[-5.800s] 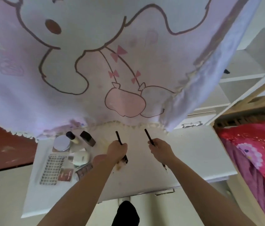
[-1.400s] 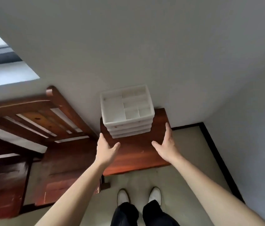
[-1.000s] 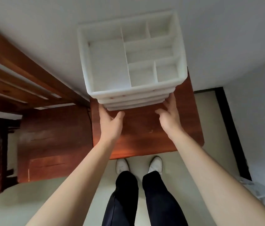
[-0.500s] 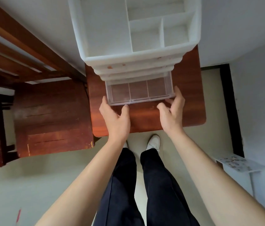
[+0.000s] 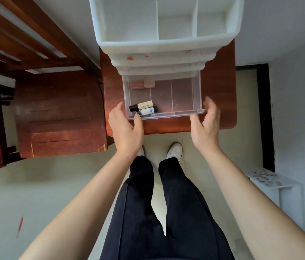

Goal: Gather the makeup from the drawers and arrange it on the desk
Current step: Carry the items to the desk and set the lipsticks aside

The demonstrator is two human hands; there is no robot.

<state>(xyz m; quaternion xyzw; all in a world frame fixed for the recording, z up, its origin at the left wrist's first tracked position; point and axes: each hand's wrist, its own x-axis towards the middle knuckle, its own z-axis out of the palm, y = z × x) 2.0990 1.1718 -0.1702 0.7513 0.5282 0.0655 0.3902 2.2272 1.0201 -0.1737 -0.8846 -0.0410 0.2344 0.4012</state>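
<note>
Two small makeup tubes lay side by side in the left compartment of the drawer, close to its front wall. The cream tube (image 5: 144, 106) had its black cap pointing left. The white tube (image 5: 147, 111) lay just in front of it and touching it, with a dark cap at its right end. I judged both to be light, stiff and smooth, and likely to roll if nudged. I reckoned the best hold was a pinch across the middle of each barrel, not at the cap, which might pull off.

Two pink pieces (image 5: 137, 85) sat at the back of the drawer's left side, half hidden under the tier above, and I could not tell what they were. The clear drawer (image 5: 185, 113) stood pulled out from the bottom of a white organizer (image 5: 162, 46) on a reddish wooden surface (image 5: 220, 102).

My left hand (image 5: 125, 128) was open, thumb against the drawer's front lip by the left corner, holding nothing. My right hand (image 5: 206, 124) was open too, its fingers loosely spread just beside the right front corner. I could not tell whether it touched the drawer.
</note>
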